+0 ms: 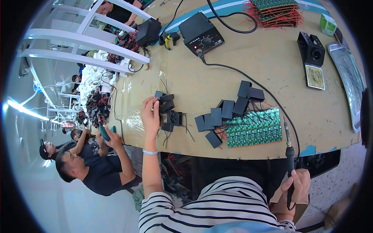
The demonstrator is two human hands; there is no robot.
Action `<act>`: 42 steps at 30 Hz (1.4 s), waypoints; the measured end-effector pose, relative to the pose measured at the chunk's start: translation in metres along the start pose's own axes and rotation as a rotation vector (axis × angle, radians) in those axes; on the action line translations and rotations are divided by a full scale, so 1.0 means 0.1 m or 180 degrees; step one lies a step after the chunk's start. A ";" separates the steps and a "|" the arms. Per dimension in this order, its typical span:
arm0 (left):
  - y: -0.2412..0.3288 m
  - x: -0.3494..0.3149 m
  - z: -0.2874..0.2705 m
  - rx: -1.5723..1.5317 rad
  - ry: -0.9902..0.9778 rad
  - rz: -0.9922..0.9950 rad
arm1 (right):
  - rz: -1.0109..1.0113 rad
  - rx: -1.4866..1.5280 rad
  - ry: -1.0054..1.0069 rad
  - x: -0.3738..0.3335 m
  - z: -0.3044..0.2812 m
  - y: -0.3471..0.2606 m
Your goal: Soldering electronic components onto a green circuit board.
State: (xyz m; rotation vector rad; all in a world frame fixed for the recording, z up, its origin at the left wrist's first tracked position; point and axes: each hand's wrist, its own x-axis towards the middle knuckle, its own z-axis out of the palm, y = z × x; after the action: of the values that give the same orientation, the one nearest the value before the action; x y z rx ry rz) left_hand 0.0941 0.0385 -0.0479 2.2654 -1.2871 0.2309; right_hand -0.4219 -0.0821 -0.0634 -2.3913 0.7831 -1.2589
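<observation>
My left hand (150, 115) reaches over the table to a loose cluster of black plastic boxes (168, 106) with thin black wires. Its fingers are closed at the edge of one small black box (159, 94) on the far side of the cluster. At the lower right, my right hand (298, 183) is wrapped round a soldering iron (290, 153), its metal tip pointing away from me. Between the hands lies a green circuit board panel (254, 130) with red and black wires. More black boxes (227, 109) sit in a staggered row along its left and far edges.
A black soldering station (201, 34) stands at the back, its cord running to the iron. To the right are a black iron holder (311, 50) with a sponge tray (315, 77) and a metal tray (345, 83). Wired boards (274, 11) are stacked behind. A co-worker (99, 167) sits at left.
</observation>
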 end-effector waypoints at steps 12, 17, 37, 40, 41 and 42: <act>0.29 0.26 0.02 0.0071 0.0896 0.0424 | 0.0300 -0.0125 0.0136 0.04 -0.01 -0.13; -0.10 -0.06 -0.07 -0.0304 0.0092 -0.0311 | 0.0121 -0.0177 0.0085 -0.01 -0.06 0.03; 1.71 0.80 0.48 -0.2086 -0.0528 0.0554 | 0.0269 0.0012 0.0238 0.12 0.04 -0.05; 1.92 0.83 0.57 -0.2356 -0.0598 0.0647 | 0.0294 -0.0004 0.0198 0.09 -0.02 -0.01; 1.96 0.84 0.58 -0.2376 -0.0608 0.0674 | 0.0291 0.0014 0.0150 0.08 -0.03 0.01; 2.00 0.84 0.54 -0.2379 -0.0608 0.0698 | 0.0305 0.0022 0.0156 0.08 -0.03 0.02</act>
State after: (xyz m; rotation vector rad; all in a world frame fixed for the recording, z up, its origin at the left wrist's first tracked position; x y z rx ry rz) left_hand -0.0347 -0.1352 0.0097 1.5366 -1.4133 -0.3507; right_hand -0.4213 -0.0889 -0.0571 -2.2963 0.8950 -1.2838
